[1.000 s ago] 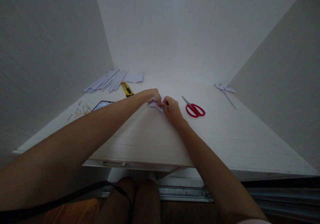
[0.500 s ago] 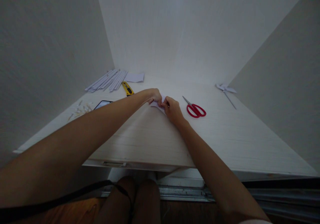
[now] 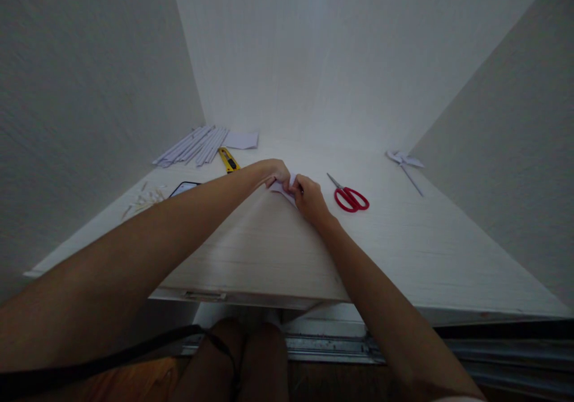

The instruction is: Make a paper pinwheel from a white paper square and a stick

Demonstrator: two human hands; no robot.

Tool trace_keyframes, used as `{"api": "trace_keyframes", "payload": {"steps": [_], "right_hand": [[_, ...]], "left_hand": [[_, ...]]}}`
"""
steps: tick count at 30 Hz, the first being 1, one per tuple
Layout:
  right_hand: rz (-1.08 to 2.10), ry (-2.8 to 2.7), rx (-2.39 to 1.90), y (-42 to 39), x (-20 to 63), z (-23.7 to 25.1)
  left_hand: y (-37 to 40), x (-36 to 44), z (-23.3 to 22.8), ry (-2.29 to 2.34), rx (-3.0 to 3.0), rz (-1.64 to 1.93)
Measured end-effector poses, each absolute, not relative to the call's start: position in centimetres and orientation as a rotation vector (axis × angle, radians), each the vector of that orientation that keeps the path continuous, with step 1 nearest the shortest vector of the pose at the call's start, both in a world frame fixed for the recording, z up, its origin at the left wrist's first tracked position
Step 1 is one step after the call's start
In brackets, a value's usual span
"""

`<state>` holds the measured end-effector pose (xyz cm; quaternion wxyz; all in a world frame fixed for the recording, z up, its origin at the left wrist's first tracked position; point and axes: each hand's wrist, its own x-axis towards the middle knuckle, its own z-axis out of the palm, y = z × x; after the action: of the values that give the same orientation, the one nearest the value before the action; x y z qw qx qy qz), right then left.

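A small piece of white paper (image 3: 283, 190) is held between my two hands over the middle of the white desk. My left hand (image 3: 278, 173) bends down at the wrist, its fingers closed on the paper. From the right, my right hand (image 3: 308, 194) pinches the same paper with thumb and forefinger, close against the left fingertips. The hands cover part of the paper. To the right of them lie scissors (image 3: 347, 196) with red handles, blades pointing away. A yellow utility knife (image 3: 229, 159) rests beyond my left forearm.
Rolled white paper sticks (image 3: 192, 145) and a flat sheet of paper (image 3: 242, 140) lie at the back left. Nearer are a phone (image 3: 185, 188), partly covered by my arm, and scattered cotton swabs (image 3: 146, 198). A paper pinwheel (image 3: 405, 163) lies back right. Walls enclose the desk (image 3: 269, 246).
Hardly anything differs. Slightly more of the paper shows between my hands, which stay in the same place.
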<state>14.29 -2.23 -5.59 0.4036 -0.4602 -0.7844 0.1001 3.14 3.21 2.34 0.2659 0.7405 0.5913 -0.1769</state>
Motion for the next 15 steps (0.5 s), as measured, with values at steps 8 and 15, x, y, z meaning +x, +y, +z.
{"api": "trace_keyframes", "payload": {"steps": [8, 15], "right_hand": [[0.239, -2.000, -1.167, -2.28, 14.28, -5.59], [0.192, -2.041, -1.159, -2.35, 14.29, -5.63]], "left_hand": [[3.31, 3.10, 2.25, 1.605, 2.001, -0.504], [3.63, 3.02, 2.20, 1.511, 1.990, -0.526]]}}
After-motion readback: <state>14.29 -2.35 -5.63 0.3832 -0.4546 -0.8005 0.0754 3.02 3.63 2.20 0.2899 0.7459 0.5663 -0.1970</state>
